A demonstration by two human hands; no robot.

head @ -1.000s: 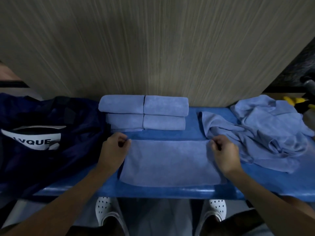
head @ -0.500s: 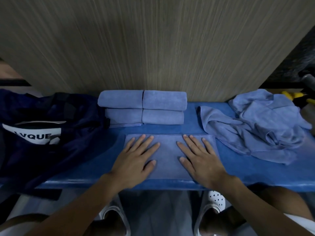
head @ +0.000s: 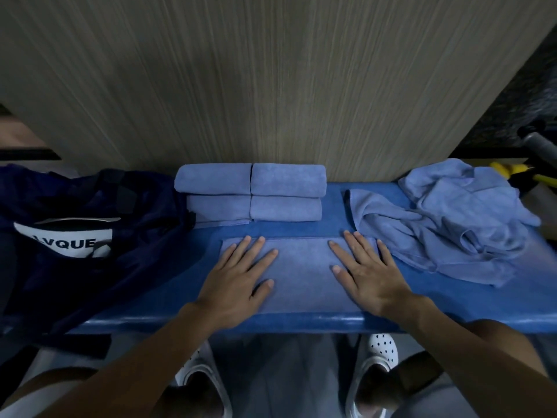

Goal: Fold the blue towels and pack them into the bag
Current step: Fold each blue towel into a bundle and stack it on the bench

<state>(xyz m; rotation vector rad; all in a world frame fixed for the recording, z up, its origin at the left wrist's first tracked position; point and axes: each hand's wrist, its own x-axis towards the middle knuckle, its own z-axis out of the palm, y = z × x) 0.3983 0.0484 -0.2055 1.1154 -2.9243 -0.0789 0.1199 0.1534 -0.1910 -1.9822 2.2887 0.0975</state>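
Under both hands lies a soft blue cloth towel (head: pixel 301 276), folded into a flat, smooth, long shape on the shiny blue bench top (head: pixel 168 285). The left hand (head: pixel 238 285) rests flat on the towel's left part, with its fingers straight and spread apart, gripping nothing. The right hand (head: pixel 370 276) rests flat on the right part in the same way. A bare strip of towel shows between the two hands.

Just past the left hand's fingertips sits a neat stack of folded blue towels (head: pixel 250 191), two side by side on top of two more, against the striped wooden wall (head: pixel 271 86). Beside the right hand lies a messy heap of unfolded blue towels (head: pixel 446 224), all crumpled, and its edge reaches the flat towel's far right corner. Out past the left hand slumps a dark navy cloth bag (head: pixel 105 267) with a white label (head: pixel 63 241) that reads "VQUE". The bag is near the flat towel but does not touch it.
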